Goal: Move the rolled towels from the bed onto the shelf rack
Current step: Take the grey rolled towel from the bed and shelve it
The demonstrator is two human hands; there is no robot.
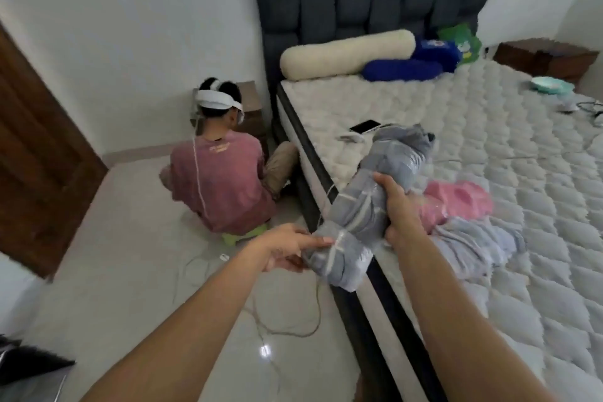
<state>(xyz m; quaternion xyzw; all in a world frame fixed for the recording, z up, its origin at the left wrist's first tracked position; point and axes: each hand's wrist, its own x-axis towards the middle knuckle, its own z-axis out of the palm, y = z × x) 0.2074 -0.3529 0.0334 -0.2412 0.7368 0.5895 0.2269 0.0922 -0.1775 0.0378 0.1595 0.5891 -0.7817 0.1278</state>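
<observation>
A long grey rolled towel (372,206), taped and wrapped in clear plastic, lies across the near edge of the bed (489,147) and juts out over the floor. My right hand (396,210) grips it around its middle from above. My left hand (287,250) touches its lower end with the fingers stretched out, thumb beneath. A pink rolled towel (456,202) lies on the mattress just behind my right hand. A pale lilac-grey towel bundle (473,241) lies next to it, nearer to me. No shelf rack is in view.
A person in a pink shirt with a white headset (225,173) sits on the floor beside the bed. Cables (280,323) trail over the tiles. A phone (365,126), a cream bolster (346,54), blue pillows (403,69) lie on the bed. A wooden door (39,157) stands left.
</observation>
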